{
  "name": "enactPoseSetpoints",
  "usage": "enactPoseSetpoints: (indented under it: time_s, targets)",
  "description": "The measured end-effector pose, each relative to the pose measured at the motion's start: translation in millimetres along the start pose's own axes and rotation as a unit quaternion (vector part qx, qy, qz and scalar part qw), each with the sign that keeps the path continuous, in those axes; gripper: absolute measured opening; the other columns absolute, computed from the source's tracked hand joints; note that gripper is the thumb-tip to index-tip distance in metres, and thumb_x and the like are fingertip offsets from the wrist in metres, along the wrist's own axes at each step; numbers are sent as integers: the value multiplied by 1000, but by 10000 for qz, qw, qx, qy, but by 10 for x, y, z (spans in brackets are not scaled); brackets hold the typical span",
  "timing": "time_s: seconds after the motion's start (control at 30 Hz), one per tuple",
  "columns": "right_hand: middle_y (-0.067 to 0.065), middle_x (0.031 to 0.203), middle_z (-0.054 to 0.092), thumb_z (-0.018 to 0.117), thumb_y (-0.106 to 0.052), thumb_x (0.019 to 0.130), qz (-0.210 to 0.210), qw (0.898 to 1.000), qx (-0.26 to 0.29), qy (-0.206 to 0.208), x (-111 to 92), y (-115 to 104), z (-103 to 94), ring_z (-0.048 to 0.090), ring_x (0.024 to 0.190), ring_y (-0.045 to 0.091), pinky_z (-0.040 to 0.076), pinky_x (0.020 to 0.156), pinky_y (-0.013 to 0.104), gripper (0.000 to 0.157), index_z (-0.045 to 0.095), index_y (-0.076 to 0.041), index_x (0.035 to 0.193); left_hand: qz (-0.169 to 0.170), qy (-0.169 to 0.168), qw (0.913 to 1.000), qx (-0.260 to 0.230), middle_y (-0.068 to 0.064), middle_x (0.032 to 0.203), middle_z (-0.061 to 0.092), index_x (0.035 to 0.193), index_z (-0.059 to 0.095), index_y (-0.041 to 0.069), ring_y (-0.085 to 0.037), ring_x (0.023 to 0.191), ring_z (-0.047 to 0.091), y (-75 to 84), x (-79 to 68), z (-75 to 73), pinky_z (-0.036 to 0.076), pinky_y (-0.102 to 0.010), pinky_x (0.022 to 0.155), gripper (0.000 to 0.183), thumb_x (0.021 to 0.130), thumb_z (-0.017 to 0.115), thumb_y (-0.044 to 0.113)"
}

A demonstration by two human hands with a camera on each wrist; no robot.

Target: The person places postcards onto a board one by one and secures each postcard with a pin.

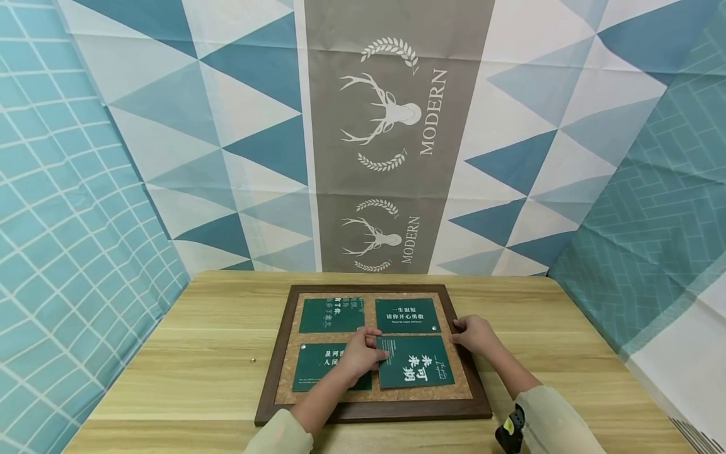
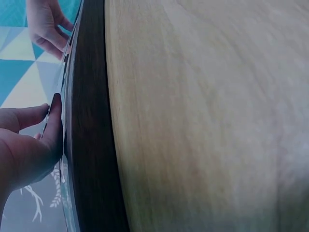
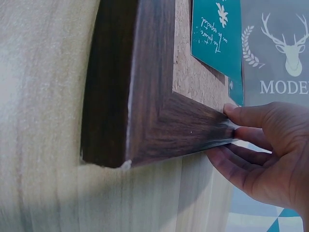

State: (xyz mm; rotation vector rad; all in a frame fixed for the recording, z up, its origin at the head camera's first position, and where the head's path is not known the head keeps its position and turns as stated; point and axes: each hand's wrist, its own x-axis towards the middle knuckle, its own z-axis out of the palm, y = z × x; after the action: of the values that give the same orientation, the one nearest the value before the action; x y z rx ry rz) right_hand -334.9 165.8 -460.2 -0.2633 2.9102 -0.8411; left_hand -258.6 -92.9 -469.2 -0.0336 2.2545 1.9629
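Note:
A cork board with a dark brown wooden frame lies on the table, bearing several green cards printed with white characters. My left hand pinches the left edge of the lower right card, which sits slightly askew on the cork. Under that wrist, the lower left card is partly covered. My right hand grips the right side of the frame, thumb on top and fingers along the outer edge. Above lie the upper right card and the upper left card, whose writing runs sideways.
A small shiny pin lies on the wooden table, left of the board. Silvery pins show on the lower left and upper right cards. A patterned cloth hangs behind the table. A dark wrist device is at the right sleeve.

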Motion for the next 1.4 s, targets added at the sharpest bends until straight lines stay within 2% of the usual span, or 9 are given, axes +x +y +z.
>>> enactPoseSetpoints:
  time_s: [0.13,0.4,0.67,1.03,1.2,1.4]
  targets:
    - [24,127,56,65,-8,85,31,10000,67,-37,0,9,2,49,119,43,48,92,48,43,56,13,121,118,89,9998,114,-3,81,36,121,46,-4,-14,61,34,13,-5,11,36,-26,49,43,82,63,-5]
    - [27,124,57,66,-8,84,31,10000,16,45,0,7,0,51,117,44,49,90,48,42,57,12,120,335,179,9978,539,-4,79,36,120,48,-4,-15,60,39,23,2,20,42,-25,44,43,81,65,-4]
    - [27,125,56,65,-7,84,33,10000,22,44,-7,2,-2,50,117,44,49,90,48,42,56,12,120,539,389,9905,1204,-14,92,48,116,54,-4,-18,63,48,45,-9,32,47,-30,47,40,79,69,0]
    - [26,126,56,66,-8,85,93,10000,4,26,9,6,10,51,117,44,49,90,48,43,56,12,121,571,455,9857,1520,-12,86,43,113,57,-6,-17,61,47,50,3,56,48,-28,46,38,78,71,0]
    - [25,126,56,66,-8,85,94,10000,-22,17,10,8,14,50,117,43,49,90,48,42,56,13,121,480,460,9815,1796,-10,87,44,115,57,-6,-16,61,46,63,27,67,45,-29,49,40,79,71,3]
    - [26,126,56,65,-8,85,82,10000,-30,24,9,-4,5,51,117,44,49,89,48,42,56,13,121,494,517,9737,2161,-9,84,44,114,59,-6,-17,66,41,89,56,73,36,-30,55,40,78,72,5]
